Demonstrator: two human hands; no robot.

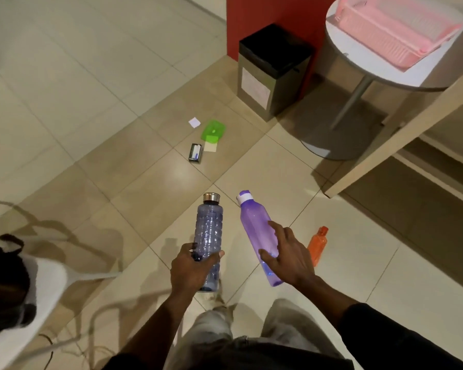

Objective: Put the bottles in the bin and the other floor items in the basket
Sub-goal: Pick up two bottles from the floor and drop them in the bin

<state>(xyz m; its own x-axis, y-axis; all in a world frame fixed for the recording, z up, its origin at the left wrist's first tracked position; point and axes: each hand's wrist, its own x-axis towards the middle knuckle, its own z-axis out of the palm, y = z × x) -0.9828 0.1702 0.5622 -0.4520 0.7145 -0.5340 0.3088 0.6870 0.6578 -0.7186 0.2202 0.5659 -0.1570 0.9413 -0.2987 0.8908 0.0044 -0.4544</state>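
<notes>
Light grey cloth of your trousers [219, 327] is the nearest thing, low in the view, and a white chair [51, 279] stands at your left side. Just beyond, your left hand [190, 271] grasps the clear blue bottle [209, 225] round its lower part, with the fingers curled on it and the metal cap [211, 197] pointing away from you. Your right hand [292, 260] is over the lower half of the purple bottle [254, 225]. Its fingers are spread and rather straight, not closed round the bottle, and I cannot tell if they touch it. The white and purple cap of this bottle also points away from you. Just right of this hand the orange bottle [318, 244] lies on the tiled floor [118, 169]. Farther on, the other floor items lie close together: a small dark box [195, 153], a beige paper [211, 147] beside it, a green lid [213, 130] which overlaps that paper, and a white paper [194, 122] just left of the lid. Behind them the bin [254, 86], metal with a black top, stands against the red wall [278, 12]. At its right is a round white table [358, 70], and the pink basket [390, 28] rests on it.
</notes>
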